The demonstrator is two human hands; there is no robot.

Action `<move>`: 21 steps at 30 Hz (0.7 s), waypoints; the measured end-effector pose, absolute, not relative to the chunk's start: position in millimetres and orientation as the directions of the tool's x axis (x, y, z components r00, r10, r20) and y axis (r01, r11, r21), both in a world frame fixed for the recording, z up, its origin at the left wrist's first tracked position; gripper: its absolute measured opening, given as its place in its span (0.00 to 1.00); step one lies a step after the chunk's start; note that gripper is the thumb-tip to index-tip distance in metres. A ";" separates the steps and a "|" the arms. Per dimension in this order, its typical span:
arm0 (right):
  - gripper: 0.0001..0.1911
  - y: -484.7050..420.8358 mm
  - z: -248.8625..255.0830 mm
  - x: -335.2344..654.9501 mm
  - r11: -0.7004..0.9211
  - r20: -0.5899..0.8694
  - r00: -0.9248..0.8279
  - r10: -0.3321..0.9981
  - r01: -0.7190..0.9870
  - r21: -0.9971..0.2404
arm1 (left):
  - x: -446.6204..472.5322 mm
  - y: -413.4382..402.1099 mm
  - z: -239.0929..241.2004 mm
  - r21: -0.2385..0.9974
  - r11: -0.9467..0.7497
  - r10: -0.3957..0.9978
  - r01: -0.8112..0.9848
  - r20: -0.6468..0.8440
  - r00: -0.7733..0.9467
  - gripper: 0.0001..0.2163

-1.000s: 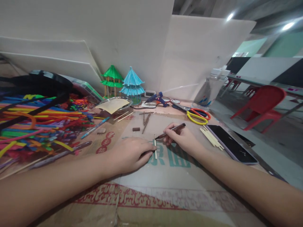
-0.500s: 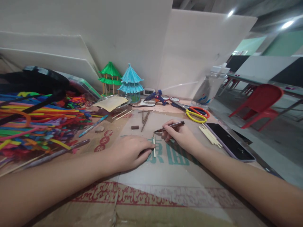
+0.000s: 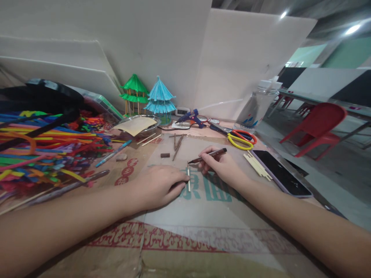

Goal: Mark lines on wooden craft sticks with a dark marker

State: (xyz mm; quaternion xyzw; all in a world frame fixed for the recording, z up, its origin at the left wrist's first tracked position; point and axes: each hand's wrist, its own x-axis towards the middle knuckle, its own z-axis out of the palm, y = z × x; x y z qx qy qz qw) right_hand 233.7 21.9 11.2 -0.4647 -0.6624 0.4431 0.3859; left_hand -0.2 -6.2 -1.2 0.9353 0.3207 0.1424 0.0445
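Observation:
My right hand (image 3: 216,162) is closed around a brown marker (image 3: 213,153), whose tip touches the far end of a short pale wooden stick (image 3: 189,181). That end of the stick looks brown. With its fingertips, my left hand (image 3: 162,185) pins the stick down on a clear sheet over the cardboard. Just beyond lie the brown marker cap (image 3: 165,155) and several brown sticks (image 3: 179,146). To the right of my right hand is a row of pale sticks (image 3: 257,166).
Colourful pipe cleaners (image 3: 43,150) heap up at left. Small green (image 3: 134,90) and blue (image 3: 160,96) pavilion models stand at the back near a glue gun (image 3: 191,117), a dish (image 3: 153,122), scissors (image 3: 240,139) and a bottle (image 3: 252,104). A phone (image 3: 279,172) lies at right.
Both hands keep almost the same place. The marker tip has shifted very slightly at the stick's far end.

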 end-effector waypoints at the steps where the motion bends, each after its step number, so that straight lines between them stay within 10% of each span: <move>1: 0.10 22.4 10.6 233.8 0.177 0.103 -0.260 0.960 0.279 -0.944 | -0.4 -6.3 -0.9 0.173 -0.792 0.611 0.586 0.239 0.755 0.13; 21: 0.09 19.9 12.6 231.9 0.163 0.075 -0.311 0.948 0.269 -0.949 | 0.5 -6.6 -0.6 0.195 -0.778 0.628 0.597 0.224 0.746 0.13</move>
